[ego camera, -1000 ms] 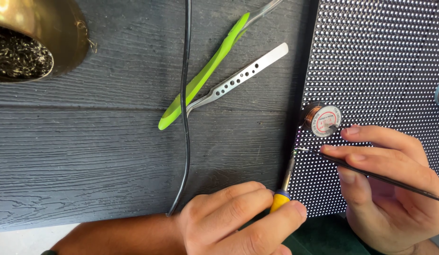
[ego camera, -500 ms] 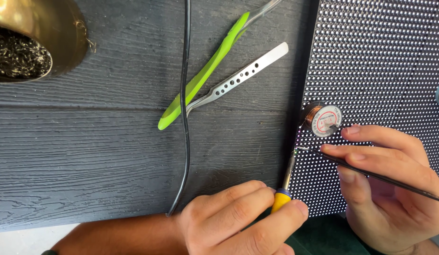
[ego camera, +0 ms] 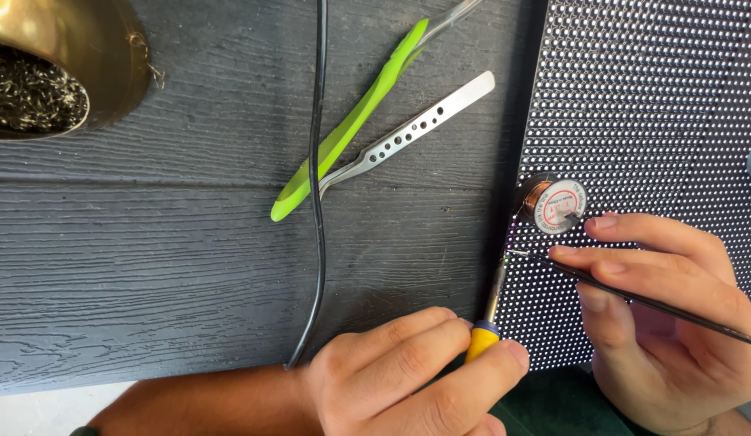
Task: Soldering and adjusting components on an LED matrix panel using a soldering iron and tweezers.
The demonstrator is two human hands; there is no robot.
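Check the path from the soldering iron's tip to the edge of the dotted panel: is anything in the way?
Nothing visible blocks it. The soldering iron in the left hand has its tip at the dotted panel edge, meeting the thin black tool held by the right hand. The copper wire spool sits just above, apart.

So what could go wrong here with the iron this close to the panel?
1. The iron tip sits at the panel edge; a slip could scorch neighbouring dots.
2. The right hand fingers lie near the tip and may get burned.
3. The black cable runs by the left hand and could snag.
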